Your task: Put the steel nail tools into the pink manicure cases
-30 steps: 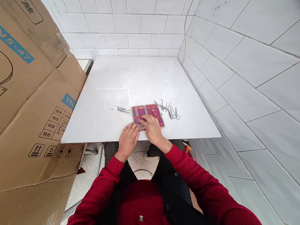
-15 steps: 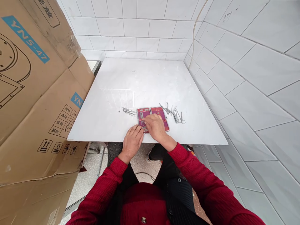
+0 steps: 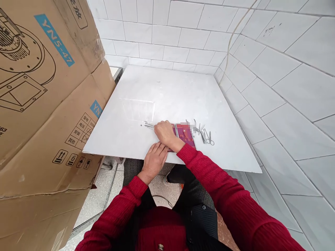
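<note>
A manicure case (image 3: 186, 135) with a red and purple lining lies unfolded near the table's front edge. Across its left half reaches my right hand (image 3: 165, 133), fingers curled down and their tips hidden. Beside those fingers lie several thin metal manicure tools (image 3: 149, 125), just left of the case. My left hand (image 3: 155, 158) rests at the case's near left corner with its fingers stretched out flat. To the right of the case are nail clippers (image 3: 202, 136) and small scissors (image 3: 210, 140), grouped with other metal tools that are partly blurred.
The white tabletop (image 3: 178, 92) meets tiled walls (image 3: 188, 38) at the back and right. A large cardboard box (image 3: 60, 104) stands close along the left side. A pale cable (image 3: 231, 38) hangs in the back right corner.
My right hand has moved left, from the middle of the case to the tools beside it, uncovering the right half. The whole view has shifted and tilted slightly. My left hand stays at the corner.
</note>
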The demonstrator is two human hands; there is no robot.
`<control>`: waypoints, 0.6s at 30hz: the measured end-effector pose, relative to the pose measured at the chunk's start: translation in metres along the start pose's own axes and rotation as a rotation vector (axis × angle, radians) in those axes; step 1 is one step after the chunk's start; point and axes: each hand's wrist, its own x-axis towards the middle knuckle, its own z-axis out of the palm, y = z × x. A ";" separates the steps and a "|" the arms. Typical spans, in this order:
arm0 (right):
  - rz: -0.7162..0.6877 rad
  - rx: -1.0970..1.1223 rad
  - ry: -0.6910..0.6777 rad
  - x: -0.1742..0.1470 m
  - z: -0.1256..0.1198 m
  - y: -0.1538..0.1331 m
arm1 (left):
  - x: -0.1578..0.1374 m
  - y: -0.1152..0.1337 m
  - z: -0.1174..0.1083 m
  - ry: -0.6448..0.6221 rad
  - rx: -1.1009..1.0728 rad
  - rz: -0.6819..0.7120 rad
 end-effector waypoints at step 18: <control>-0.068 0.036 -0.028 -0.002 -0.006 0.001 | -0.002 0.000 0.003 0.004 -0.016 -0.019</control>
